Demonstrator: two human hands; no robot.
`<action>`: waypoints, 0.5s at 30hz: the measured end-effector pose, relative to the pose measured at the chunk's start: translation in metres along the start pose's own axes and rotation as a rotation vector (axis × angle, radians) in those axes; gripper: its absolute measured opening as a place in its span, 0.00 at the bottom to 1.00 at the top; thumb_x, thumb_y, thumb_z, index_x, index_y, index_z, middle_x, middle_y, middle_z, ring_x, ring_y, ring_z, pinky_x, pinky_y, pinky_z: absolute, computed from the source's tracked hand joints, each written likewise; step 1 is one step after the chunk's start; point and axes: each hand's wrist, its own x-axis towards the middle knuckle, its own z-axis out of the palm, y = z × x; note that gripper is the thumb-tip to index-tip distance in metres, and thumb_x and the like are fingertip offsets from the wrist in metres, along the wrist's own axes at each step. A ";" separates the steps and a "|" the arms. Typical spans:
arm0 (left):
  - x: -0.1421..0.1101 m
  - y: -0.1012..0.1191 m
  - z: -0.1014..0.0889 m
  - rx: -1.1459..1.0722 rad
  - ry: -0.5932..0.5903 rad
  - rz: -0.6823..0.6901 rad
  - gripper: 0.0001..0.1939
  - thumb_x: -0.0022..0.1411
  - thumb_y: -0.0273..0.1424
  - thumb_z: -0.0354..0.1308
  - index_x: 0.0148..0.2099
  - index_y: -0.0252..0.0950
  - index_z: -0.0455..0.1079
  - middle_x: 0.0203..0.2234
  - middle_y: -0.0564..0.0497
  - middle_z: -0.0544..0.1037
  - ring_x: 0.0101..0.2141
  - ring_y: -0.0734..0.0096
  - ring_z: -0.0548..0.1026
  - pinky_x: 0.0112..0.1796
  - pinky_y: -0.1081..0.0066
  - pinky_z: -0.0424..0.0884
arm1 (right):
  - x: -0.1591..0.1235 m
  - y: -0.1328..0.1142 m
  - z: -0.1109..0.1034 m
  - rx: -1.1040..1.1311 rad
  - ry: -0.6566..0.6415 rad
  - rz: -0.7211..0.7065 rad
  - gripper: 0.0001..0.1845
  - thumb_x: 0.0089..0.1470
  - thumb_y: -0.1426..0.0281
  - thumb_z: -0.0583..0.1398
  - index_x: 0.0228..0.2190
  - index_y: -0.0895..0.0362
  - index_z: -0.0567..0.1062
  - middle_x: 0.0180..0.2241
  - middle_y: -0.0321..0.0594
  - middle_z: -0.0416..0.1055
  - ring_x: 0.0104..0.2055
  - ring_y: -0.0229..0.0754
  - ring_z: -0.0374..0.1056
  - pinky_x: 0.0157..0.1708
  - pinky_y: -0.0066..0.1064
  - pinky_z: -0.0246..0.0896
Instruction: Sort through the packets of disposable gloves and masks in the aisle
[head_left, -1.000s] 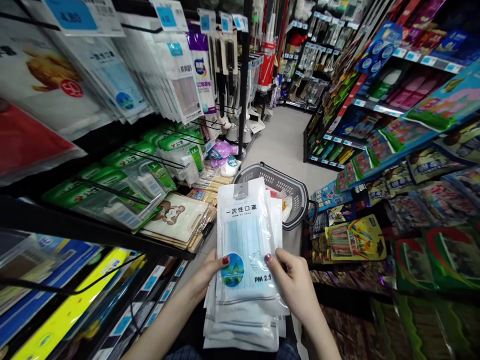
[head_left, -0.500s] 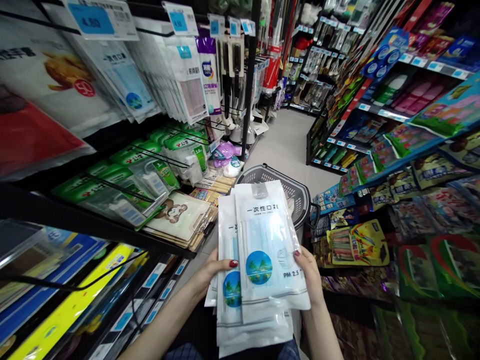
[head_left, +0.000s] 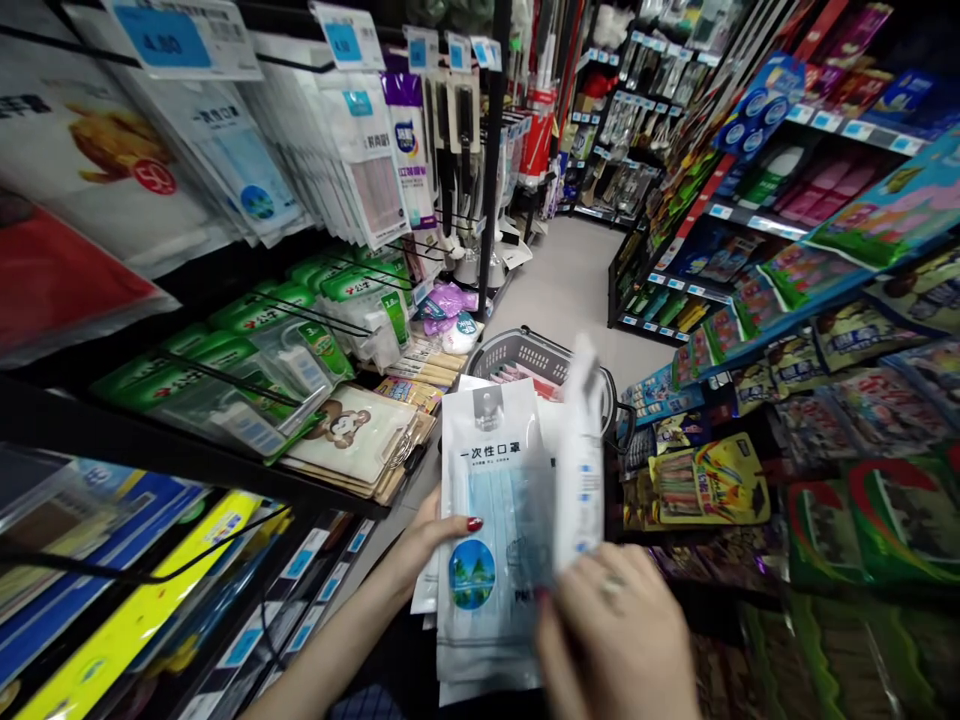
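Observation:
A stack of disposable face mask packs (head_left: 495,500) rests in my left hand (head_left: 431,545), its thumb with a red nail pressed on the left edge of the top pack. That pack is white and clear, with blue masks and a round palm-tree picture. My right hand (head_left: 619,630), somewhat blurred, is closed around another mask pack (head_left: 583,450), which is turned nearly edge-on at the right side of the stack. The lower part of this pack and the right fingertips are partly hidden or smeared.
Beyond the packs stands a grey shopping basket (head_left: 517,345) with packaged goods inside. More mask packs (head_left: 240,150) hang from hooks at upper left, above green-topped packages (head_left: 300,310). A snack rack (head_left: 709,480) lines the right side. Grey aisle floor (head_left: 574,260) runs ahead.
The top mask pack has slid right off the stack, and my right hand has turned it nearly on edge. My left hand still holds the remaining packs.

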 end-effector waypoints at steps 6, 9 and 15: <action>0.002 -0.002 -0.003 0.041 0.070 0.038 0.29 0.38 0.27 0.66 0.46 0.34 0.67 0.35 0.46 0.79 0.43 0.51 0.73 0.44 0.63 0.68 | 0.016 -0.026 0.073 -0.268 -0.315 -0.070 0.03 0.42 0.76 0.58 0.21 0.59 0.71 0.19 0.44 0.68 0.25 0.47 0.62 0.28 0.40 0.52; 0.003 -0.001 -0.004 0.050 0.062 0.039 0.29 0.37 0.27 0.67 0.46 0.32 0.68 0.36 0.44 0.78 0.44 0.49 0.72 0.44 0.62 0.68 | 0.015 -0.018 0.066 -0.200 -0.265 -0.120 0.06 0.49 0.77 0.56 0.25 0.57 0.71 0.23 0.41 0.69 0.27 0.45 0.62 0.29 0.38 0.53; 0.001 0.005 0.004 -0.004 -0.004 0.043 0.27 0.36 0.27 0.67 0.44 0.33 0.70 0.38 0.44 0.78 0.43 0.47 0.73 0.44 0.59 0.69 | 0.013 0.028 0.030 -0.110 0.031 0.284 0.22 0.48 0.62 0.60 0.43 0.58 0.65 0.38 0.48 0.67 0.39 0.51 0.62 0.35 0.39 0.57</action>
